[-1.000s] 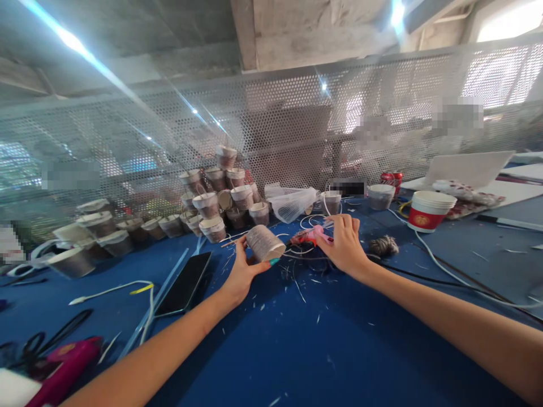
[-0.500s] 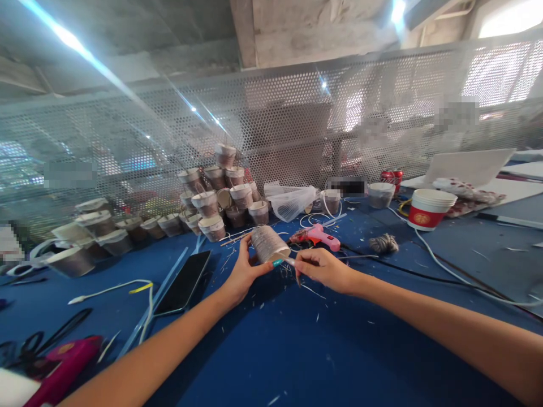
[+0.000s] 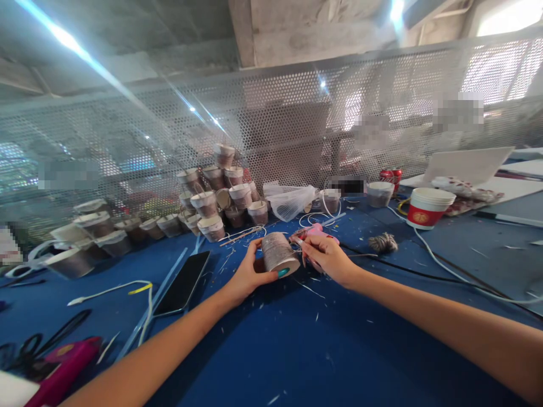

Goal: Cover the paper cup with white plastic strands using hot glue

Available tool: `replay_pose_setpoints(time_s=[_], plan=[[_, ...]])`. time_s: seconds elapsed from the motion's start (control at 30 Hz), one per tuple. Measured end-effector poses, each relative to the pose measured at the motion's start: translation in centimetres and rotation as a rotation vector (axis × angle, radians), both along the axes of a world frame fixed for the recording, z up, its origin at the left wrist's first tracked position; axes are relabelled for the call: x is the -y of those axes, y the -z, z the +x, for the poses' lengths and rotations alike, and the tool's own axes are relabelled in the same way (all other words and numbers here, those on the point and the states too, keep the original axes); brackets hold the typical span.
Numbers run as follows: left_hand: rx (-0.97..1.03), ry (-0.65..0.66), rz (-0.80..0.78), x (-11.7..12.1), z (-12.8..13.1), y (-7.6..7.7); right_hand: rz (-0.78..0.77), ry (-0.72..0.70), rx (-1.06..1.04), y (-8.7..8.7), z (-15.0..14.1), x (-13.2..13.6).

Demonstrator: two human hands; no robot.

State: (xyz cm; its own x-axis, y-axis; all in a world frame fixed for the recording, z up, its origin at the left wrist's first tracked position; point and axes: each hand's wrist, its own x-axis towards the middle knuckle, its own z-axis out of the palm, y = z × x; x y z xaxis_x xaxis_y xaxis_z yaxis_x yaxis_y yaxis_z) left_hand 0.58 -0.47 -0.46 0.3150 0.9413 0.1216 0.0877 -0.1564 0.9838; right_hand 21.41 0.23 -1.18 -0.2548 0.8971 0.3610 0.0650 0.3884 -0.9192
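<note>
A paper cup (image 3: pixel 278 251) wrapped in greyish yarn lies tilted on its side above the blue table, its pale flat end towards me. My left hand (image 3: pixel 248 271) grips it from the left, the thumb with its teal nail along the near edge. Close to the cup's right side, my right hand (image 3: pixel 324 257) is closed with fingertips pinched together; whatever is between them is too small to make out. Partly hidden behind that hand lies a pink glue gun (image 3: pixel 316 229). A small ball of grey yarn (image 3: pixel 383 243) rests to the right.
Several yarn-wrapped cups (image 3: pixel 203 203) are stacked at the back, with more at left. A phone (image 3: pixel 183 282), a magenta glue gun (image 3: pixel 70 364) and cords lie on the left. White-and-red paper cups (image 3: pixel 430 208) stand at right beyond a black cable (image 3: pixel 418 275). Scraps litter the blue table (image 3: pixel 297 350).
The cup has turned so its flat end faces me more, and it has moved slightly right and down. My right hand has shifted from the cup's near edge up along its right side.
</note>
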Motion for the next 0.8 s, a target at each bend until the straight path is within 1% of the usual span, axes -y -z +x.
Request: replay_pose_setpoints(time_s=[0.2, 0.37, 0.6, 0.8], plan=[[0.039, -0.053, 0.005, -0.31, -0.25, 0.49, 0.031, -0.014, 0.019, -0.04, 0.04, 0.2], [0.065, -0.041, 0.028, -0.47, -0.35, 0.85, 0.028, -0.006, 0.056, 0.24, 0.0, 0.17], [0.064, -0.046, 0.04, -0.1, -0.13, 0.54, 0.074, 0.018, 0.104, 0.51, -0.05, 0.05], [0.084, -0.014, 0.061, -0.29, -0.23, 0.75, 0.101, 0.014, 0.139, 0.71, -0.19, 0.11]])
